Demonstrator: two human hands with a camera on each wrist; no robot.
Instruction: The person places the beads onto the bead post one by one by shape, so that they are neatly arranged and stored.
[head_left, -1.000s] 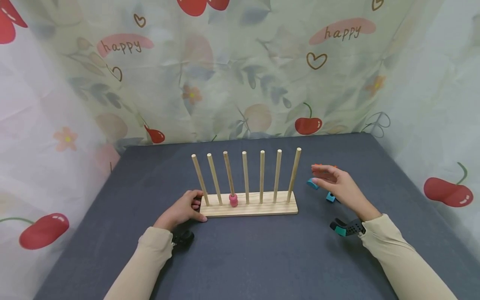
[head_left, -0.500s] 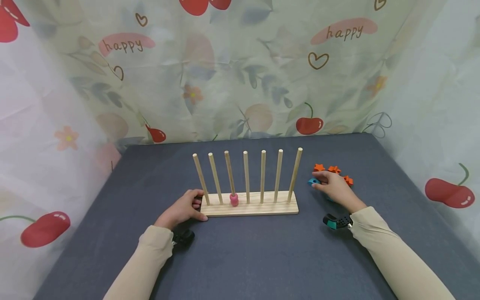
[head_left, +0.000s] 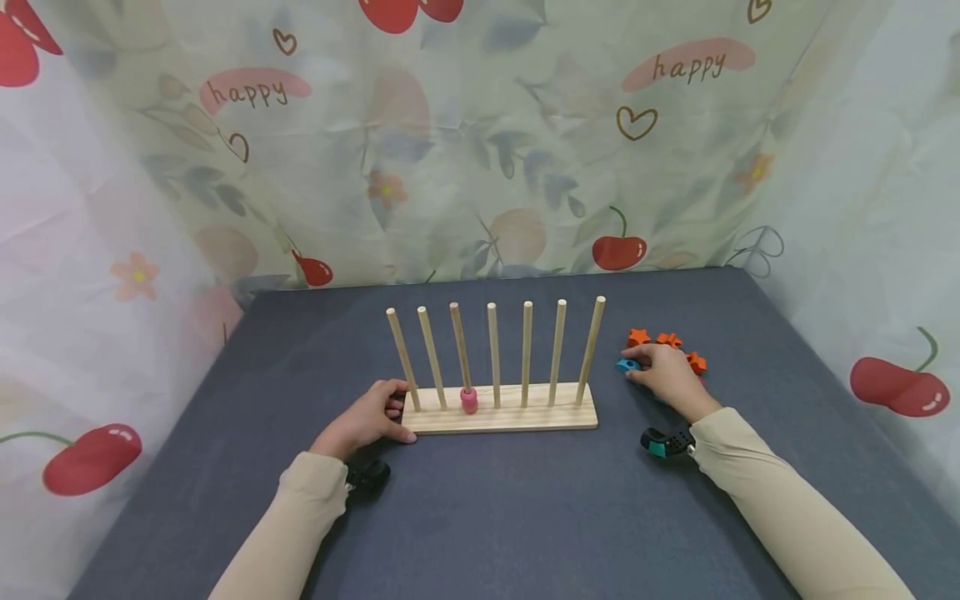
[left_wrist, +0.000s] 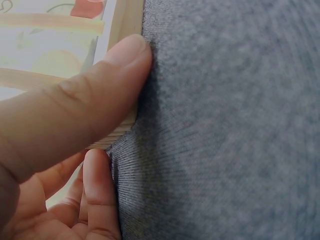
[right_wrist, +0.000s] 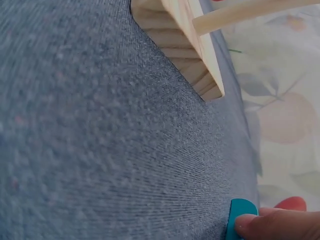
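Observation:
A wooden peg stand (head_left: 517, 420) with several upright pegs lies across the middle of the table. Pink beads (head_left: 468, 402) sit low on its third peg from the left. My left hand (head_left: 365, 421) grips the stand's left end; in the left wrist view the thumb (left_wrist: 95, 92) lies along the front edge, other fingers at the end face. Right of the stand, my right hand (head_left: 667, 379) pinches a blue bead (head_left: 627, 365) resting on the table. The right wrist view shows a fingertip (right_wrist: 245, 224) against this bead, most of the hand being outside the frame.
Behind the right hand lie an orange star bead (head_left: 638, 337) and more orange beads (head_left: 670, 340), partly covered by the hand. Dark grey cloth covers the table (head_left: 517, 508). A printed curtain (head_left: 465, 150) hangs along the back and sides.
My right hand has come down and slightly left onto the blue bead and pinches it. The orange beads behind it have come into sight. The left hand keeps its grip on the stand.

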